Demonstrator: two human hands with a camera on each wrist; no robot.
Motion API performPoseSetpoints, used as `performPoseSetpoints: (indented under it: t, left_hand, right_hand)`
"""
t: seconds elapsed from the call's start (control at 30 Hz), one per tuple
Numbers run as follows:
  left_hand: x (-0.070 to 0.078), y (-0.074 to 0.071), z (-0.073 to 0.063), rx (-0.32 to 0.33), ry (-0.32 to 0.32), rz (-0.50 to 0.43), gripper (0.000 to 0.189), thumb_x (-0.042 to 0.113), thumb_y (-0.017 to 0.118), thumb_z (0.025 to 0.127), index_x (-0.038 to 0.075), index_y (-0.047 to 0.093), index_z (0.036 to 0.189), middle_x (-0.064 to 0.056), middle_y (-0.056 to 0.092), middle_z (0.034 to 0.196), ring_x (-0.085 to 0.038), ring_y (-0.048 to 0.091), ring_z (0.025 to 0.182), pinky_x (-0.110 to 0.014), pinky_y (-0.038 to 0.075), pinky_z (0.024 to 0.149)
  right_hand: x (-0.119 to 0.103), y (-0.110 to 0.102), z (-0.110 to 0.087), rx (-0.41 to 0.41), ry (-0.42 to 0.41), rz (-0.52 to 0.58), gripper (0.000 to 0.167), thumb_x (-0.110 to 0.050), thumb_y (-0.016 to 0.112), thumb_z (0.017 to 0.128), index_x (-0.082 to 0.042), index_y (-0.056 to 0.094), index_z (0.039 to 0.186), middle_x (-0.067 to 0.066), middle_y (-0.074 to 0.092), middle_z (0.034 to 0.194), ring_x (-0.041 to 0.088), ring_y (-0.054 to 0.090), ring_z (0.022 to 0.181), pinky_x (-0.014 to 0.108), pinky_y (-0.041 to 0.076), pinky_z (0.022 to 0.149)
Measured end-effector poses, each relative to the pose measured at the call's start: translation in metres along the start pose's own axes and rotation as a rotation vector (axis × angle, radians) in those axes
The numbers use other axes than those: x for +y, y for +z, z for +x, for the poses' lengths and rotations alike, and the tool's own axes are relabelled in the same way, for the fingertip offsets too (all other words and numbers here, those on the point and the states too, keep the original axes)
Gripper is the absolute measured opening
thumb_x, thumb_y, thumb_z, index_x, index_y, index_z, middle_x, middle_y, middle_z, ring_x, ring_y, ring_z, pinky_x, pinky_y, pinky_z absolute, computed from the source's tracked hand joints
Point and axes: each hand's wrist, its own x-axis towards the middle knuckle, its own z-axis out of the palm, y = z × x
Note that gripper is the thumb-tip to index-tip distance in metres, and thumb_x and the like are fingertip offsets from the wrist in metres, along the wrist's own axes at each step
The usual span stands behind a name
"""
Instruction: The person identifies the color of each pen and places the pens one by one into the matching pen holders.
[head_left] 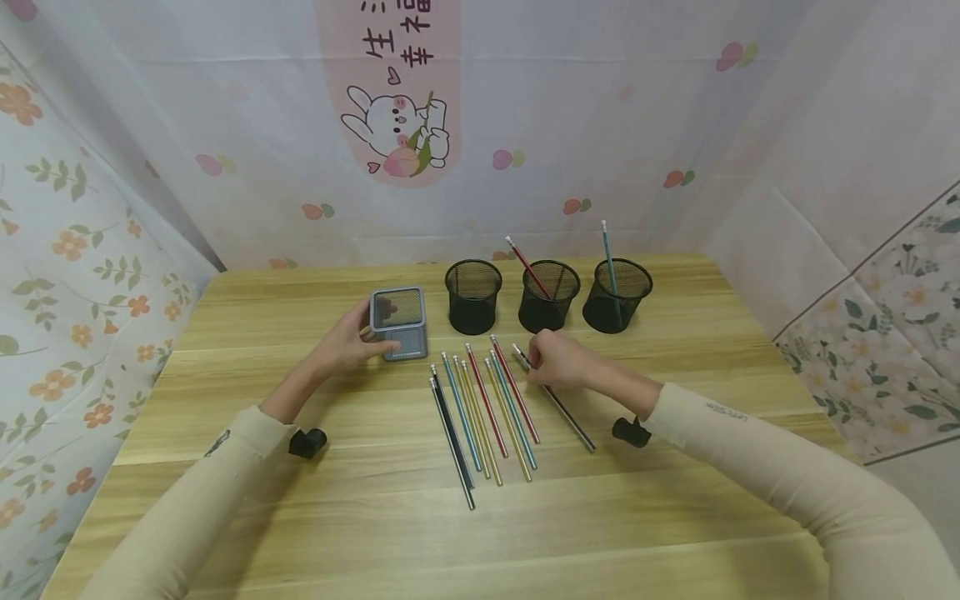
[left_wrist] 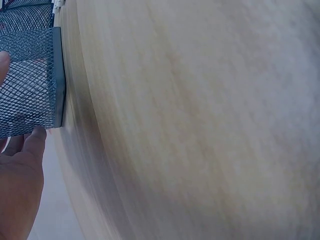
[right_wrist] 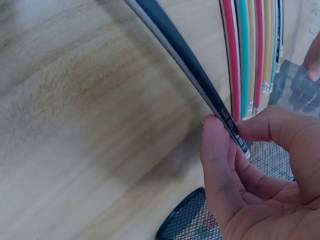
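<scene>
My left hand grips a grey square mesh pen holder, thumb on its near side and fingers around its left side. In the left wrist view the holder's mesh wall shows beside the fingers. My right hand pinches a black pencil near its white eraser end between thumb and fingers. The pencil slants toward the front right; the right wrist view shows small print along its dark barrel. Just left of this hand lies a row of red pencils, blue pencils, yellow pencils and black pencils.
Three round black mesh cups stand along the back: a left cup, a middle cup with a red pencil leaning in it, and a right cup with a blue pencil. A patterned curtain hangs behind the wooden table.
</scene>
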Motion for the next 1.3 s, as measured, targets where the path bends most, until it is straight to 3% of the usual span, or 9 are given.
performPoseSetpoints:
  t: [0.57, 1.3]
  left_hand:
    - [0.002, 0.000, -0.001, -0.005, 0.002, -0.008, 0.071, -0.004, 0.077, 0.089, -0.007, 0.036, 0.147, -0.027, 0.042, 0.147, -0.042, 0.037, 0.140, -0.048, 0.038, 0.113]
    - [0.002, 0.001, -0.002, -0.003, -0.001, 0.007, 0.072, -0.004, 0.077, 0.089, -0.008, 0.035, 0.147, -0.026, 0.042, 0.147, -0.041, 0.037, 0.141, -0.047, 0.038, 0.113]
  right_hand:
    - [-0.010, -0.020, -0.005, 0.135, -0.105, -0.051, 0.005, 0.000, 0.068, 0.090, 0.003, 0.066, 0.093, 0.005, 0.066, 0.081, 0.018, 0.062, 0.071, 0.033, 0.054, 0.064]
    - [-0.024, -0.037, -0.014, 0.300, -0.208, 0.088, 0.012, -0.001, 0.063, 0.091, 0.002, 0.064, 0.103, 0.004, 0.067, 0.087, 0.018, 0.064, 0.080, 0.035, 0.055, 0.068]
